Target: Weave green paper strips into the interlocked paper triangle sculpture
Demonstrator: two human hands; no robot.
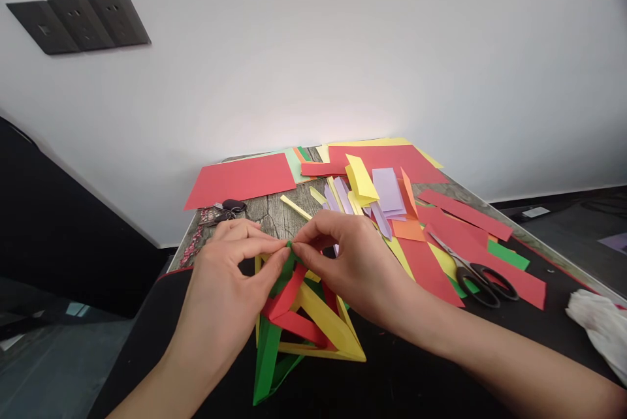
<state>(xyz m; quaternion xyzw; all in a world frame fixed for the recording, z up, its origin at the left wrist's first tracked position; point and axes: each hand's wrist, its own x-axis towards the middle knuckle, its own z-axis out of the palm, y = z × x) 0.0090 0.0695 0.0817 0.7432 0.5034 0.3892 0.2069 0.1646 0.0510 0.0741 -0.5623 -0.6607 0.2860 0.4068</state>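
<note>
Both hands meet over a folded-paper model made of interlocking red, yellow and green triangular frames. With thumb and forefinger, my left hand pinches the top green tip of the model. My right hand pinches that same tip from the other side, its fingertips almost touching the left ones. A green point of the model hangs down at the lower left, and a yellow corner sticks out at the lower right. The fingers hide part of the green tip, and the right hand covers some of the model's upper right side.
Black-handled scissors lie at the right on red strips. Behind the hands are folded yellow pieces and lilac pieces. A red sheet and a small black-handled tool lie at the left. White tissue sits far right.
</note>
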